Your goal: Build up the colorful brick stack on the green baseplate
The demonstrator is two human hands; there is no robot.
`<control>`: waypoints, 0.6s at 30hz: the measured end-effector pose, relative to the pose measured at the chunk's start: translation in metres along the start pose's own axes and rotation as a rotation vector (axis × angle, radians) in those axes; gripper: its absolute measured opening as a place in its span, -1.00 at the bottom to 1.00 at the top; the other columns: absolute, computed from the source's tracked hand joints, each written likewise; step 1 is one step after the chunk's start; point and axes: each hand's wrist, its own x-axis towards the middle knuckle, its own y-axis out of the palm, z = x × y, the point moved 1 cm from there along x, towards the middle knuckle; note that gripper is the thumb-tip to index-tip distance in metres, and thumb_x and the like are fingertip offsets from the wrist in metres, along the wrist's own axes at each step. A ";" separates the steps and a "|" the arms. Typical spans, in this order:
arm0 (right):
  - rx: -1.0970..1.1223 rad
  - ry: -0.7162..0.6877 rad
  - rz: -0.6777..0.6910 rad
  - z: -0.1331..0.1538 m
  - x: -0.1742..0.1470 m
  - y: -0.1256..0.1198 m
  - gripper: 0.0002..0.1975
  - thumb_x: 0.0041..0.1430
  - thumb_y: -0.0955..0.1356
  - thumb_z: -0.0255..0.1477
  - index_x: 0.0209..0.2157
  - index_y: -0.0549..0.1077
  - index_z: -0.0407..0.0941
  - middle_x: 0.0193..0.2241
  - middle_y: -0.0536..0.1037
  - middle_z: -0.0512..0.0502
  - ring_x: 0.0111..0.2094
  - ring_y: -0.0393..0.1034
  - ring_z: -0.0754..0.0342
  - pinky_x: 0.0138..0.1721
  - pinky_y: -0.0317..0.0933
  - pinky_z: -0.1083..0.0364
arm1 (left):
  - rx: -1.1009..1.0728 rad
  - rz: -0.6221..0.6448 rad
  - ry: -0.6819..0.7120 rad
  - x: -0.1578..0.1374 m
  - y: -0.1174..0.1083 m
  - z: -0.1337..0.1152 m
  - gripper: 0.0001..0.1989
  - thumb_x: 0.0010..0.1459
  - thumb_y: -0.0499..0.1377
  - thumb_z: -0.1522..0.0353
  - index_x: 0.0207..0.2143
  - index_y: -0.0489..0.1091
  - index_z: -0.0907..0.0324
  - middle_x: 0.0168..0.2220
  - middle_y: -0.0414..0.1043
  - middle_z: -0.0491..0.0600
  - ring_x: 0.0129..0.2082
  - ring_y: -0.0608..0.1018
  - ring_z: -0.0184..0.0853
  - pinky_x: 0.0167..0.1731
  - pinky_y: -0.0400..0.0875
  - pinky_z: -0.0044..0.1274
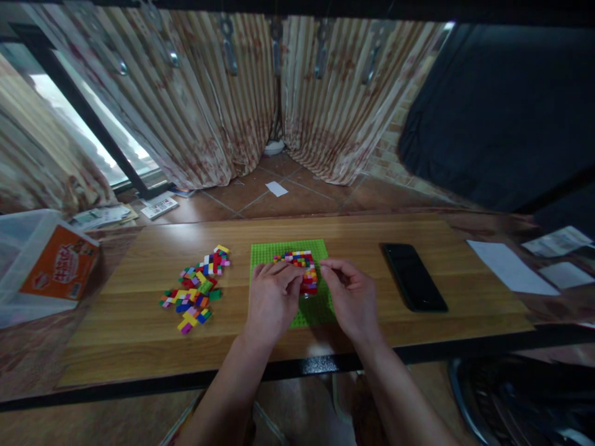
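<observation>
Hands, left (pixel 272 297) and right (pixel 351 297), pinch bricks (pixel 302 263), hiding the baseplate (pixel 267 251) partly.

Dim from where I sit. Daylight enters by the window (pixel 88 130), far left of the fingers (pixel 283 275), blown out. Soft sheen on the counter (pixel 139 347). Edges bend, corners smear dark.
</observation>
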 end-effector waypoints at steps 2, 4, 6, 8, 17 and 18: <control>0.004 0.009 0.002 -0.001 0.000 0.001 -0.83 0.17 0.37 -0.33 -0.33 0.60 -0.07 -0.33 0.62 -0.05 -0.28 0.49 0.03 -0.18 0.32 0.04 | -0.039 -0.002 -0.050 0.000 0.001 -0.002 -0.83 0.25 0.16 0.42 -0.31 0.56 0.05 -0.25 0.63 -0.08 -0.21 0.57 -0.27 -0.13 0.27 -0.37; 0.007 0.014 0.007 -0.001 0.000 0.001 -0.83 0.17 0.36 -0.33 -0.32 0.60 -0.06 -0.33 0.62 -0.05 -0.27 0.49 0.02 -0.18 0.32 0.04 | -0.079 -0.014 -0.103 0.000 0.002 -0.004 -0.84 0.23 0.18 0.41 -0.33 0.56 0.04 -0.26 0.64 -0.10 -0.24 0.57 -0.27 -0.14 0.27 -0.37; 0.002 0.010 0.010 -0.001 0.000 0.001 -0.83 0.16 0.36 -0.33 -0.31 0.60 -0.06 -0.32 0.63 -0.05 -0.27 0.49 0.02 -0.18 0.32 0.04 | -0.094 -0.021 -0.136 0.000 0.002 -0.005 -0.84 0.22 0.19 0.42 -0.35 0.57 0.04 -0.27 0.65 -0.11 -0.26 0.56 -0.27 -0.14 0.26 -0.37; -0.003 0.003 0.008 -0.001 -0.001 0.001 -0.83 0.17 0.36 -0.34 -0.30 0.61 -0.06 -0.32 0.63 -0.05 -0.27 0.49 0.02 -0.18 0.32 0.04 | -0.087 -0.020 -0.140 0.000 0.002 -0.006 -0.83 0.21 0.20 0.43 -0.36 0.57 0.03 -0.28 0.65 -0.12 -0.27 0.55 -0.27 -0.14 0.25 -0.37; -0.014 0.002 0.023 -0.002 0.000 0.001 -0.83 0.17 0.36 -0.33 -0.31 0.60 -0.07 -0.32 0.63 -0.06 -0.27 0.49 0.02 -0.18 0.32 0.03 | -0.069 -0.010 -0.096 -0.001 -0.001 -0.001 -0.83 0.23 0.19 0.41 -0.37 0.57 0.03 -0.30 0.64 -0.12 -0.28 0.52 -0.29 -0.09 0.21 -0.36; -0.015 0.002 0.024 -0.002 0.000 0.001 -0.83 0.18 0.36 -0.33 -0.31 0.60 -0.07 -0.32 0.63 -0.06 -0.27 0.50 0.02 -0.17 0.32 0.03 | -0.071 -0.010 -0.100 -0.001 -0.001 -0.001 -0.83 0.23 0.19 0.41 -0.37 0.57 0.03 -0.30 0.64 -0.13 -0.28 0.52 -0.29 -0.08 0.21 -0.36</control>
